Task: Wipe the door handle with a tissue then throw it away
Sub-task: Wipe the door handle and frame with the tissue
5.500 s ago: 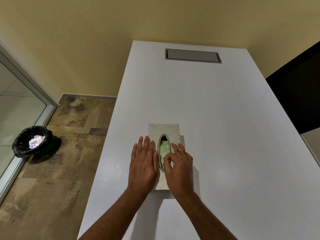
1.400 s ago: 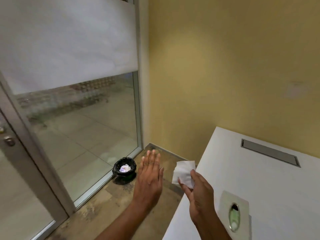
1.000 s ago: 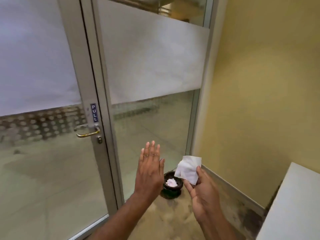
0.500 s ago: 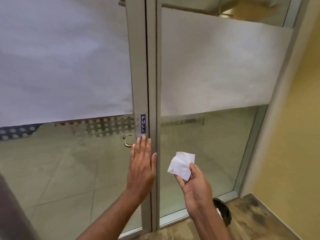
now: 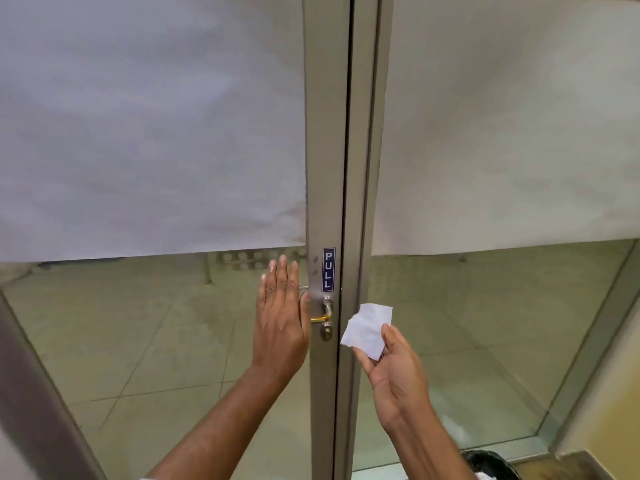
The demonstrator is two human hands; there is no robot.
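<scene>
The brass door handle (image 5: 323, 315) sits on the grey metal door frame (image 5: 325, 168), just under a blue PULL label (image 5: 328, 269). My left hand (image 5: 281, 320) is raised flat with fingers apart, in front of the handle's left part, which it hides. My right hand (image 5: 394, 368) pinches a white tissue (image 5: 367, 330) between thumb and fingers, a short way right of the handle and apart from it. A keyhole (image 5: 325, 332) lies below the handle.
Glass panels with frosted white film on their upper parts stand on both sides of the frame. A black-lined waste bin (image 5: 491, 464) shows at the bottom right edge on the floor. A yellow wall (image 5: 620, 393) closes the right side.
The view has moved closer to the door and the handle now sits between my hands. My right hand has carried the tissue up nearer the handle. The bin has slid to the bottom edge.
</scene>
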